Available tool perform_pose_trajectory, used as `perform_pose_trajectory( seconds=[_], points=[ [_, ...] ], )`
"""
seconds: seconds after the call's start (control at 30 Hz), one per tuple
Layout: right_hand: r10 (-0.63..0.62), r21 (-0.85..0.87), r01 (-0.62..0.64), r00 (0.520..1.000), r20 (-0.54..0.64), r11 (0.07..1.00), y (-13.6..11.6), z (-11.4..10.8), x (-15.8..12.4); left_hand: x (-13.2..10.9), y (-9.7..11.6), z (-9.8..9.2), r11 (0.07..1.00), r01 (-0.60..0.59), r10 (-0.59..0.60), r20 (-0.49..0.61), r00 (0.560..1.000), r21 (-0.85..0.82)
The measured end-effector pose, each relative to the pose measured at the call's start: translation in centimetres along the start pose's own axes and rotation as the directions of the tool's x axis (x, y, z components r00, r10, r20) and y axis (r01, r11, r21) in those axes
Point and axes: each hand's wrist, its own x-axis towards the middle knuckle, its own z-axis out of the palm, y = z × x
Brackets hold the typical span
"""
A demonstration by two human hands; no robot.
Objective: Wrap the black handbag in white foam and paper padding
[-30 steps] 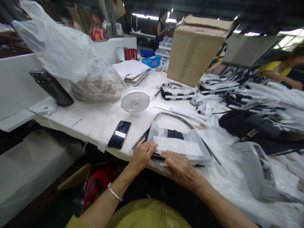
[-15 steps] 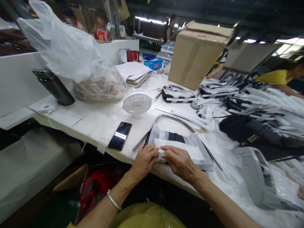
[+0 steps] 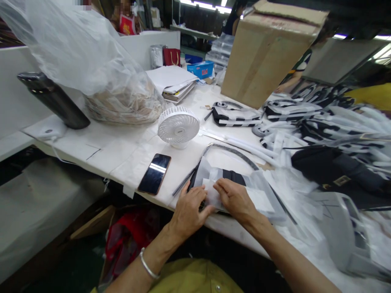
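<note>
Directly before me at the table edge lies a black bag (image 3: 233,176) partly covered in white wrapping, its wrapped strap (image 3: 233,151) arching behind it. My left hand (image 3: 189,209) rests on the bag's left end, fingers stretched out and thumb apart. A small piece of white wrapping sheet (image 3: 210,189) is pinched between the fingertips of my right hand (image 3: 236,199), just right of my left hand. Another white strip (image 3: 259,199) lies across the bag's front. The bag's near lower edge is mostly hidden by my hands.
Left of the bag lie a phone (image 3: 154,173) and a white fan (image 3: 178,127). A dark bottle (image 3: 56,101) and a plastic sack (image 3: 122,97) stand farther left. Behind is a cardboard box (image 3: 269,53); wrapped bags (image 3: 330,130) and a grey tape dispenser (image 3: 339,232) fill the right.
My right hand has moved slightly up and away from my left, lifting the white sheet's edge. My left thumb has spread outward. The view has shifted a little.
</note>
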Motion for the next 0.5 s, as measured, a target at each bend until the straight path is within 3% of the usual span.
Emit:
perform_pose_trajectory(
  seconds=[0.2, 0.5],
  points=[
    [0.131, 0.022, -0.136, 0.982, 0.139, 0.991, 0.4, -0.5, -0.1, 0.4, -0.1, 1.9, 0.996, 0.007, 0.005, -0.145, 0.989, 0.086],
    [0.282, -0.3, -0.203, 0.927, 0.247, 0.932, -0.1, -0.1, 1.4, 0.9, 0.1, 2.6, 0.983, 0.049, -0.011, -0.21, 0.978, 0.178]
  ],
)
